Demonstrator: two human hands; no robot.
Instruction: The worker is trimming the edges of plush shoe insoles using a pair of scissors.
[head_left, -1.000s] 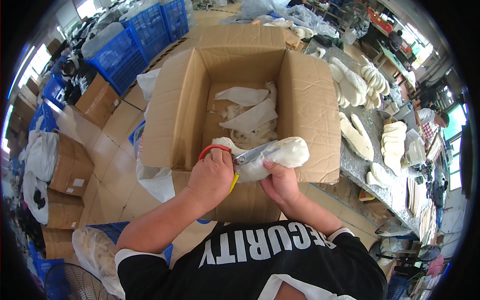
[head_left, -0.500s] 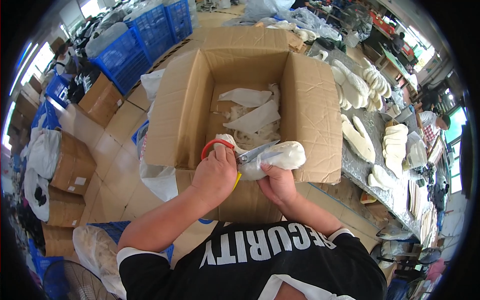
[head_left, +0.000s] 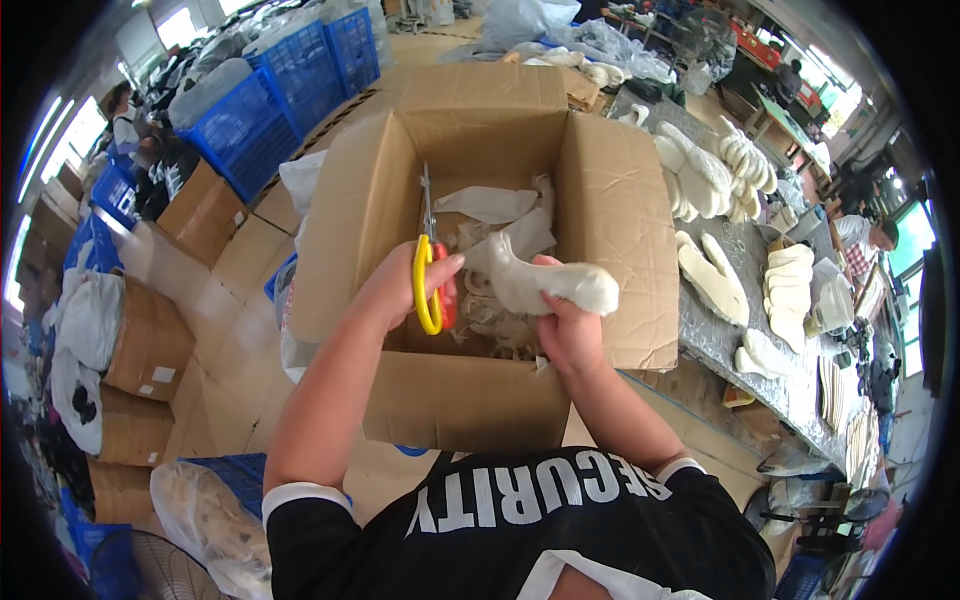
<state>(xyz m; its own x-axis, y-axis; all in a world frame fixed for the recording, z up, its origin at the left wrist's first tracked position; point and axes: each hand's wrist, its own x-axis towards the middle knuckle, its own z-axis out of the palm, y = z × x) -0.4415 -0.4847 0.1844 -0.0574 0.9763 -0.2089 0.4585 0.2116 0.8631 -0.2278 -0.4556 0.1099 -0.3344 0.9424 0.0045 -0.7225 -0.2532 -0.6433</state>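
Note:
My left hand [head_left: 388,292] is closed around a pair of scissors [head_left: 422,268] with one yellow and one red handle. Their blades point away from me, over the left side of the carton's opening. In my right hand [head_left: 574,338] is a white, fluffy piece shaped like a shoe lining or insole [head_left: 575,285], pinched between thumb and fingers. Both hands are above the open cardboard box [head_left: 480,400], scissors and white piece apart. White strips [head_left: 490,205] and fluffy trimmings lie inside the box.
To the right, a long table [head_left: 715,335] carries stacks of cream insoles [head_left: 790,285] and loose pairs. Blue crates [head_left: 240,125] filled with bags stand far left, with cardboard boxes [head_left: 150,335] nearer. A fan [head_left: 150,565] is at the lower left. Other people are in the background.
The scissors have moved away from the white piece, left and forward, and their blades now point away from me. My right hand still holds the piece, its narrower end now hanging free.

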